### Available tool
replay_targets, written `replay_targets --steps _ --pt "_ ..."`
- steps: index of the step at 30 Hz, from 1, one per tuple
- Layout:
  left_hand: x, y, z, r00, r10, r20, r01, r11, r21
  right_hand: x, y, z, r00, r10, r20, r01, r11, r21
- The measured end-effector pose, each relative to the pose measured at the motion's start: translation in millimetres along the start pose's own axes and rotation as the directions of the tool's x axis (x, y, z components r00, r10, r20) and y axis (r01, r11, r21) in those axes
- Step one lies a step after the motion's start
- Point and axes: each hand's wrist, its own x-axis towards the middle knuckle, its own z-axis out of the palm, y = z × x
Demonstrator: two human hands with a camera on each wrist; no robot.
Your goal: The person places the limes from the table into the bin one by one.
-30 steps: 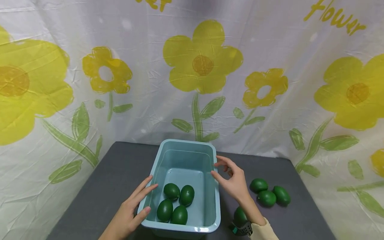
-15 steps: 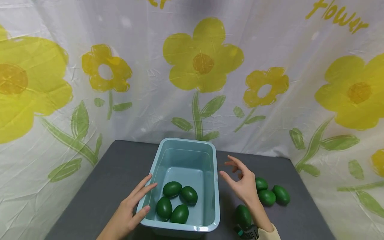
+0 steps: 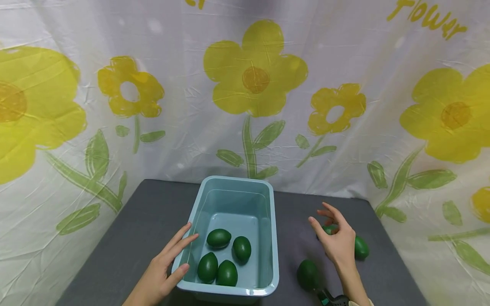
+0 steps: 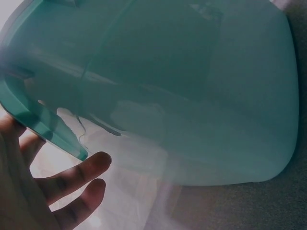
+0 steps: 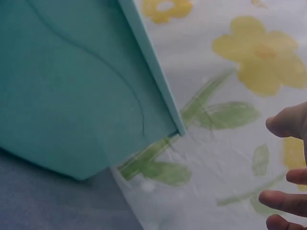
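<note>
A light blue plastic bin point(image 3: 275, 246) stands on the dark table. Inside, several smooth, dark green oval fruits point(image 3: 242, 249) lie toward its near end; they resemble avocados. My left hand point(image 3: 162, 265) rests with extended fingers at the bin's left rim; the left wrist view shows its fingers point(image 4: 88, 167) by the rim. Right of the bin, my right hand point(image 3: 338, 240) hovers with thumb and fingers apart and nothing between them. It overlaps a cluster of the same fruits, partly hiding them; one fruit point(image 3: 361, 247) shows beyond it. Another fruit point(image 3: 308, 275) lies nearer, beside the right forearm.
A white cloth point(image 3: 183, 127) with yellow flowers hangs behind and along both sides of the table point(image 3: 160, 204). A dark wrist-worn device point(image 3: 334, 299) sits on the right wrist, close to the nearer loose fruit.
My right hand has moved from the bin's right rim rightward to over the loose fruits. The fruits in the bin have shifted slightly apart. My left hand keeps its place at the rim.
</note>
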Motion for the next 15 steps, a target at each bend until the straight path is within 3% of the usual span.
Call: replay_targets --steps 10,15 --pt "0.3 1.0 -1.0 1.0 0.005 -0.015 -0.005 1.0 0.002 -16.1 16.7 -5.4 0.992 0.107 0.072 -0.098 0.987 -0.127" --pt "0.2 0.8 -0.8 1.0 0.004 -0.012 -0.004 1.0 0.004 -25.8 25.2 -9.6 0.968 0.169 0.184 -0.122 0.962 -0.244"
